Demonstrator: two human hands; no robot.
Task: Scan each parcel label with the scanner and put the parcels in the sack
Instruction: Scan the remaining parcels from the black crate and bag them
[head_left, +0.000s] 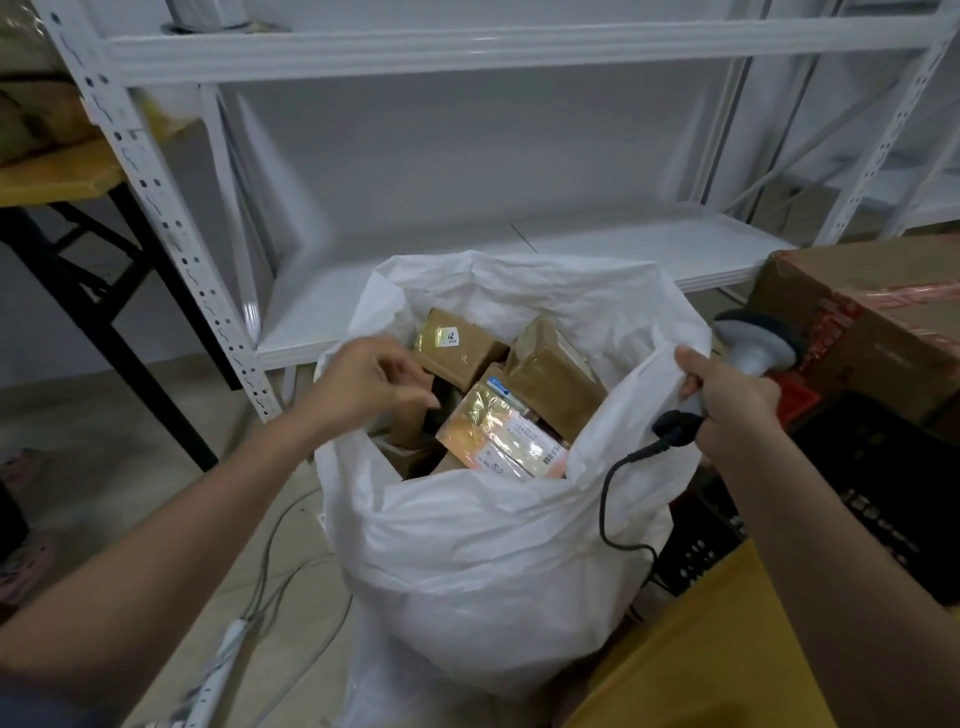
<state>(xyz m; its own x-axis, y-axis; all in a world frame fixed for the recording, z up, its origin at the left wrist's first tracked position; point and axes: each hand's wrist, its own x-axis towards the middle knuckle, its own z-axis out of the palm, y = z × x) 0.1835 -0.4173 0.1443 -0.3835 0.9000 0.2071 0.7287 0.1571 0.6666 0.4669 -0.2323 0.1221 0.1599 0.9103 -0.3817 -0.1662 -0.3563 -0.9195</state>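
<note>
Clearly we are at the bagging end of the job: the white sack (488, 545) stands open on the floor in front of the shelving (519, 52), with several brown parcels (550, 374) already lying inside, the top one (498, 436) turned label up

Our left hand (371, 382) hovers over the near-left part of the mouth, fingers loosely curled and holding nothing we can make out. Our right hand (737, 405) grips the scanner (753, 345) by its handle and seems to pinch the sack's rim (670, 364) against it with the thumb, which keeps the mouth open

To do this step well, we judge it best to keep that rim lifted and pulled outward, and let the left hand settle the parcels flat so they stack rather than wedge. The scanner's cable (608, 493) drapes over the sack's side, so we should mind that it does not slip in

Much is hidden: the sack's walls cover the lower parcels, so we cannot count them. The scanner's head is blurred, and the label print is too small to read. A large carton (883, 312) at right is cut off by the frame
</note>
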